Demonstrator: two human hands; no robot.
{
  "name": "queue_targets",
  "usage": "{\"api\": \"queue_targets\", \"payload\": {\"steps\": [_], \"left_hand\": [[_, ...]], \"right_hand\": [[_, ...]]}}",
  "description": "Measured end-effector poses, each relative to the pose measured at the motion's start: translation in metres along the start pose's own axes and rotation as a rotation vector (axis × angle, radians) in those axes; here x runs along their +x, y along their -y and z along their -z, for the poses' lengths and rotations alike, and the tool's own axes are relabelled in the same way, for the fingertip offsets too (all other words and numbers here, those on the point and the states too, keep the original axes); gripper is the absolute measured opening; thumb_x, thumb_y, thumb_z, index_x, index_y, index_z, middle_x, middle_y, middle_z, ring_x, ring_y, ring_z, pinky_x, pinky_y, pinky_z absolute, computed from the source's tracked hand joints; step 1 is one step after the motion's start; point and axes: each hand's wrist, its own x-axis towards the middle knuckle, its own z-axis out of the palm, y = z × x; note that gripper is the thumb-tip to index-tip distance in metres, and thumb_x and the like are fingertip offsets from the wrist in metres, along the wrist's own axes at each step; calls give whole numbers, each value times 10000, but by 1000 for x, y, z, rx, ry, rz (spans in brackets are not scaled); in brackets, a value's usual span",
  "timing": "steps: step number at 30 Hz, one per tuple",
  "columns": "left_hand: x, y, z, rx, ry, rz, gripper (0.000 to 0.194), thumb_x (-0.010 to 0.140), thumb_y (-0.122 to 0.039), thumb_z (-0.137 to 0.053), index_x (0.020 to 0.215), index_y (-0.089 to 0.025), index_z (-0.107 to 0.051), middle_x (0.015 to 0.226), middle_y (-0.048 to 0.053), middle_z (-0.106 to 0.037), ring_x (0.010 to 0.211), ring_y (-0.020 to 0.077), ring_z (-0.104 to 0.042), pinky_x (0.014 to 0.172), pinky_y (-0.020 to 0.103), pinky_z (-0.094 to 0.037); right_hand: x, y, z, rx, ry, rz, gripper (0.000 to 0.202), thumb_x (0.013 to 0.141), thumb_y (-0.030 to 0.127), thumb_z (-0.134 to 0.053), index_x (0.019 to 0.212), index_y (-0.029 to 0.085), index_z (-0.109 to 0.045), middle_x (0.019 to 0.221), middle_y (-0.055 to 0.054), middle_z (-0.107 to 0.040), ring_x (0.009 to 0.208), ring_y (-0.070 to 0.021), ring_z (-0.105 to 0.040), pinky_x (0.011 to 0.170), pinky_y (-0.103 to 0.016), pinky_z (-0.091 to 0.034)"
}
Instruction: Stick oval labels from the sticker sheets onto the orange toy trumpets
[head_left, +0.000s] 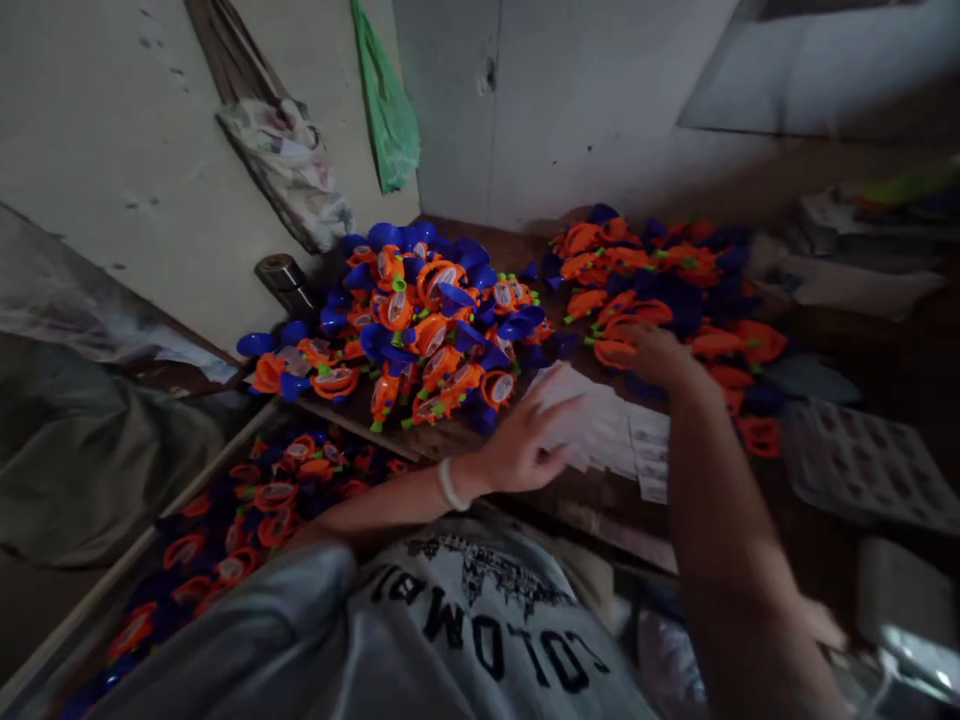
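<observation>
My left hand [529, 440], with a pale band [450, 485] on its wrist, is held low over some white sheets [600, 415]. Its fingers are stretched forward and the thumb is apart; I see nothing held in it. My right hand [649, 350] reaches to the near edge of the right pile of orange and blue plastic toys [637, 260]. An orange toy part [613, 352] is at its fingertips, but blur hides whether it is gripped. Left of the sheets is a heap of orange toys with blue cones, green tips and round printed labels [431, 330].
More orange and blue toys [274, 495] fill a low box at the left. A metal cylinder [285, 280] leans by the wall. Sticker sheets [870, 465] lie at the right. A green bag [390, 120] and a cloth bag [277, 150] hang on the wall.
</observation>
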Motion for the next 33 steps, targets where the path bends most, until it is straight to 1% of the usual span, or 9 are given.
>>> {"api": "queue_targets", "payload": {"steps": [2, 4, 7, 9, 11, 13, 19, 23, 33], "left_hand": [[-61, 4, 51, 301, -156, 55, 784, 991, -278, -612, 1664, -367, -220, 1815, 84, -84, 1689, 327, -148, 1336, 587, -285], [-108, 20, 91, 587, -309, 223, 931, 922, -378, -737, 1675, -304, -195, 1810, 164, -14, 1687, 428, -29, 1323, 702, -177], [-150, 54, 129, 773, -363, 618, 1271, 751, -606, -868, 1680, -122, -147, 1757, 345, 53, 1648, 553, 37, 1272, 795, -69], [-162, 75, 143, 754, -353, 858, 1422, 661, -669, -904, 1682, -73, -114, 1739, 384, 94, 1637, 566, 78, 1255, 807, -55], [-165, 92, 149, 681, -301, 991, 1481, 617, -686, -920, 1690, -76, -101, 1740, 380, 106, 1638, 552, 99, 1246, 810, -79], [-163, 105, 150, 640, -226, 1029, 1460, 626, -698, -909, 1697, -97, -120, 1749, 365, 85, 1646, 534, 75, 1236, 817, -105], [-154, 122, 147, 727, -96, 1009, 1329, 704, -730, -844, 1700, -140, -191, 1771, 318, 17, 1667, 487, -58, 1236, 802, -191], [-149, 130, 150, 722, -48, 1014, 1252, 740, -730, -819, 1691, -155, -240, 1779, 290, -63, 1669, 460, -133, 1244, 779, -241], [-144, 145, 155, 701, 69, 1010, 1081, 810, -714, -764, 1619, -111, -375, 1697, 317, -340, 1601, 478, -334, 1261, 760, -250]], "right_hand": [[-13, 34, -24, 150, 12, 40, 778, 964, 582, -587, 1627, 209, -420, 1635, -217, -495, 1484, -390, -519, 1183, -548, -476], [-17, 68, -49, 289, 4, 90, 984, 894, 644, -678, 1684, 213, -280, 1724, -211, -359, 1596, -362, -383, 1243, -502, -430], [-7, 111, -83, 456, -40, 115, 1294, 756, 785, -746, 1711, 174, -122, 1782, -272, -122, 1672, -420, -173, 1261, -580, -378], [7, 132, -101, 545, -98, 91, 1359, 740, 879, -667, 1711, 167, -37, 1773, -312, -21, 1672, -480, -87, 1244, -700, -318], [22, 147, -113, 615, -172, 64, 1332, 769, 919, -566, 1707, 189, 36, 1766, -317, 17, 1667, -507, -33, 1223, -795, -228], [33, 157, -120, 668, -243, 54, 1302, 789, 917, -525, 1701, 217, 85, 1768, -299, 19, 1668, -500, -12, 1222, -823, -168], [54, 185, -136, 767, -317, 117, 1334, 749, 915, -585, 1711, 240, 47, 1755, -265, -141, 1646, -465, -177, 1240, -745, -281], [74, 203, -144, 816, -328, 164, 1312, 768, 925, -548, 1715, 237, 45, 1765, -225, -173, 1656, -438, -175, 1262, -705, -294], [112, 201, -140, 966, -343, 319, 1321, 744, 948, -567, 1723, 275, 12, 1813, -140, -119, 1676, -378, -182, 1331, -629, -218]]}}
